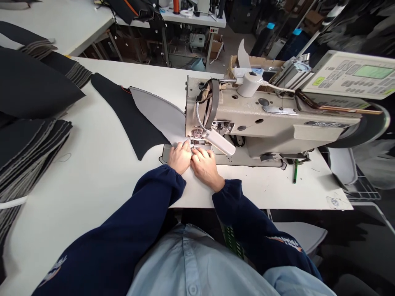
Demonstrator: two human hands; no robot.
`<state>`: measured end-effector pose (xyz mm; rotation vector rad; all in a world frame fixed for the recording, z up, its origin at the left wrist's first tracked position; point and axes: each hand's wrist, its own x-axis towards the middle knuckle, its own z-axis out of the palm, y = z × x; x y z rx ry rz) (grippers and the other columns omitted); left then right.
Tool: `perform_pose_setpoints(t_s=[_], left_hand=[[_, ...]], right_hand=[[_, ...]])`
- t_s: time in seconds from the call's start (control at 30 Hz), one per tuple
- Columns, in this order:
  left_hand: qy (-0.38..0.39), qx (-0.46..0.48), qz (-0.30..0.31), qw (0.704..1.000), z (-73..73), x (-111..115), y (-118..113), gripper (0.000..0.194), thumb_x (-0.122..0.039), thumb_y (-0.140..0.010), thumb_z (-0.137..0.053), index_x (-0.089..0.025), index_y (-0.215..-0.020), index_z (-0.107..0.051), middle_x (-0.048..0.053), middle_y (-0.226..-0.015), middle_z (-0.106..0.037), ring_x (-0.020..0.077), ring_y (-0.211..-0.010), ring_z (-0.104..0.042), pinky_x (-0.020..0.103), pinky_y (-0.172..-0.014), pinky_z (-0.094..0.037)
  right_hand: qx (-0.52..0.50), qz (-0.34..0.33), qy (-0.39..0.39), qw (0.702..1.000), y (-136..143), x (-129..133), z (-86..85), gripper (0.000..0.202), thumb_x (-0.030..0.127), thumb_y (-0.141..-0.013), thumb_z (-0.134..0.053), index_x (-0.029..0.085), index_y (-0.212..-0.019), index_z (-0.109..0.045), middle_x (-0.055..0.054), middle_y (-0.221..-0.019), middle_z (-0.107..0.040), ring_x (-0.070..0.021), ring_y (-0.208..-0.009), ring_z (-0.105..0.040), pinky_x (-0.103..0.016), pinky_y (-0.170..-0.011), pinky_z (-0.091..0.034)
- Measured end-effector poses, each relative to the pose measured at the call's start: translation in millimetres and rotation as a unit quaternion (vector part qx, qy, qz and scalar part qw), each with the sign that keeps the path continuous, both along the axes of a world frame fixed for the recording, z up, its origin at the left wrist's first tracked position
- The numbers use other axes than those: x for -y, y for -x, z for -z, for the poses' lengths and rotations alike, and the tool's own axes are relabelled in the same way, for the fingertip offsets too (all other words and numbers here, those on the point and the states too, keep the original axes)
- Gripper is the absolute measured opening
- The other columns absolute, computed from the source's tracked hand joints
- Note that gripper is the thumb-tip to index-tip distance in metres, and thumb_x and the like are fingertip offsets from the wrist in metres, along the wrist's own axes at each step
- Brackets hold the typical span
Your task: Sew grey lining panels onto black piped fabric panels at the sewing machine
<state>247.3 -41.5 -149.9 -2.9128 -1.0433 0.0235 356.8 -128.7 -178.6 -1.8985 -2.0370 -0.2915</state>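
My left hand (180, 158) rests at the sewing machine's needle area, its fingers closed on the near end of a grey-faced fabric panel (157, 109). Under and beside that panel lies a black fabric panel (120, 111), with a bit of orange at its top edge. Close on the right, my right hand (205, 166) has its fingers bent and pressed together beside the presser foot; what they hold is hidden. The sewing machine (262, 111) stands to the right of the panels, and its white lamp (220, 142) lights the stitching spot.
Stacks of black fabric pieces (27, 152) lie on the left of the white table (101, 176). A control panel (352, 74) sits above the machine. A green pen-like tool (295, 170) is near the right end. Behind stands another worktable (200, 19) with thread spools.
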Motion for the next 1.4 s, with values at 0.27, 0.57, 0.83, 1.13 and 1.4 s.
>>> perform_pose_setpoints(t_s=[0.27, 0.57, 0.83, 1.13, 1.4], left_hand=[[-0.003, 0.018, -0.011, 1.000, 3.5, -12, -6, 0.047, -0.014, -0.089, -0.040, -0.007, -0.134, -0.050, 0.014, -0.141, -0.049, 0.0283, -0.116, -0.046, 0.040, -0.084, -0.046], [0.007, 0.018, -0.010, 1.000, 1.2, -15, -3, 0.049, -0.012, -0.086, -0.041, -0.012, -0.134, -0.051, 0.012, -0.140, -0.051, 0.0282, -0.115, -0.046, 0.038, -0.085, -0.047], [-0.007, 0.030, -0.005, 0.999, 6.6, -15, -4, 0.048, -0.012, -0.090, -0.033, -0.010, -0.135, -0.050, 0.014, -0.141, -0.049, 0.0297, -0.115, -0.046, 0.041, -0.084, -0.047], [0.053, 0.096, -0.028, 0.994, 6.7, -6, -5, 0.041, -0.008, -0.092, -0.032, -0.009, -0.127, -0.054, 0.017, -0.132, -0.051, 0.0271, -0.111, -0.048, 0.038, -0.083, -0.046], [0.086, 0.152, -0.037, 0.984, 11.7, -7, -2, 0.033, -0.006, -0.091, -0.036, -0.007, -0.112, -0.060, 0.016, -0.106, -0.056, 0.0264, -0.100, -0.050, 0.038, -0.079, -0.044]], right_hand=[[-0.073, 0.002, -0.033, 0.997, -5, 13, 2.2, 0.019, 0.023, -0.099, -0.043, 0.018, -0.092, -0.059, -0.006, -0.118, -0.066, -0.0220, -0.116, -0.051, -0.044, -0.102, -0.025], [-0.043, 0.022, -0.038, 0.998, -5, 10, 9.4, 0.016, 0.018, -0.096, -0.044, 0.018, -0.088, -0.058, -0.007, -0.118, -0.064, -0.0216, -0.107, -0.053, -0.043, -0.101, -0.027], [-0.025, 0.064, -0.013, 0.998, -5, 10, 5.9, 0.023, 0.025, -0.099, -0.040, 0.018, -0.091, -0.060, -0.007, -0.101, -0.063, -0.0209, -0.092, -0.051, -0.038, -0.089, -0.033], [-0.048, 0.047, -0.030, 0.997, -7, 15, 4.1, 0.018, 0.018, -0.097, -0.041, 0.018, -0.094, -0.059, -0.007, -0.095, -0.061, -0.0208, -0.091, -0.053, -0.035, -0.084, -0.036], [-0.057, 0.005, -0.049, 0.997, -12, 13, 10.0, 0.019, 0.014, -0.095, -0.039, 0.019, -0.089, -0.056, -0.007, -0.090, -0.060, -0.0212, -0.083, -0.054, -0.035, -0.075, -0.040]])
